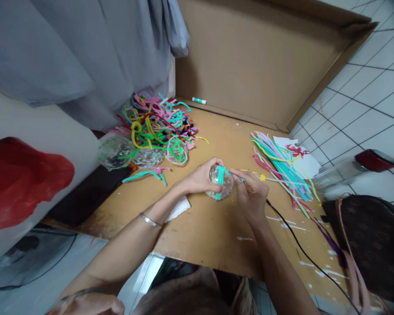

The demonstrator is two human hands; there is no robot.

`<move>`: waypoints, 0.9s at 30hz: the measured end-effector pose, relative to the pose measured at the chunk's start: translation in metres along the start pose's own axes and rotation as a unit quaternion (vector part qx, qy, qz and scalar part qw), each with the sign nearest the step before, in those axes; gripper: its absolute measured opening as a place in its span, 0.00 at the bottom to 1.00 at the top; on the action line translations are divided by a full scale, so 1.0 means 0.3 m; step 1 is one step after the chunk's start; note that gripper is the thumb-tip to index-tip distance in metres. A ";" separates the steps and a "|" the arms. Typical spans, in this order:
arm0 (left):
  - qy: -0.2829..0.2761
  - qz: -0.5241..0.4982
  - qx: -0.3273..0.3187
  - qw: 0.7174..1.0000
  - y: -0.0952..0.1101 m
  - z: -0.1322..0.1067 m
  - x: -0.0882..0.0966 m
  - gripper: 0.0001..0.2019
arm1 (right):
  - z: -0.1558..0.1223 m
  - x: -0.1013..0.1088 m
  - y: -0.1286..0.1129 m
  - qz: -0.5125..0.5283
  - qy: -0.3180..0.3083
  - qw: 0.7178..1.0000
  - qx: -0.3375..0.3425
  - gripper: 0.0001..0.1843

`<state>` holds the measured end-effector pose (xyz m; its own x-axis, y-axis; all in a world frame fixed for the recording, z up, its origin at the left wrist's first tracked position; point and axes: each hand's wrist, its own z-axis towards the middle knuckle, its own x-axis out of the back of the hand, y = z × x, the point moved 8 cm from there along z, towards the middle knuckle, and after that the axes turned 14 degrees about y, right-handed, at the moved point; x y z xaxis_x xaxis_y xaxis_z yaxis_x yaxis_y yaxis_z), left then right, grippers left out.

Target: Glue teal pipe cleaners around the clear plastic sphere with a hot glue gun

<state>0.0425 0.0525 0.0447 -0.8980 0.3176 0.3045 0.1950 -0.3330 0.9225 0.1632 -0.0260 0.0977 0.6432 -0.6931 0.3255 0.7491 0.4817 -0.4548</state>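
Observation:
My left hand [198, 178] is wrapped around a clear plastic ball [220, 183] above the wooden table [216, 227]. A teal pipe cleaner [220, 176] runs over the ball. My right hand [251, 192] pinches that pipe cleaner at the ball's right side and also holds a yellow-tipped tool [261, 177] with a black cord [298, 245]. A white scrap of paper [180, 208] lies under my left wrist, which wears a metal bangle [149, 220].
A tangled heap of colored pipe cleaners [157, 120] and three wrapped clear balls [144, 153] lie at the back left. Straight pipe cleaners [282, 168] fan out on the right. Cardboard [249, 57] stands behind, with a glue stick [198, 101]. A brown bag [374, 245] sits at right.

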 end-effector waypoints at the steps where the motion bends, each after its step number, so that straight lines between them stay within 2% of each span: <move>1: 0.001 -0.001 0.000 1.000 0.001 0.000 0.001 0.28 | -0.001 0.000 -0.002 0.004 0.000 1.000 0.002 0.12; 14: 0.005 -0.010 -0.006 1.000 0.000 0.004 0.001 0.28 | -0.033 -0.003 -0.015 0.009 -0.021 0.998 0.059 0.15; 27: 0.001 -0.018 -0.006 1.000 -0.009 0.005 -0.004 0.28 | -0.041 -0.008 -0.019 0.004 -0.023 0.997 0.074 0.13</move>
<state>0.0437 0.0543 0.0421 -0.9052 0.3270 0.2714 0.1586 -0.3325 0.9297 0.1553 -0.0336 0.0895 0.6528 -0.6655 0.3618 0.7573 0.5625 -0.3317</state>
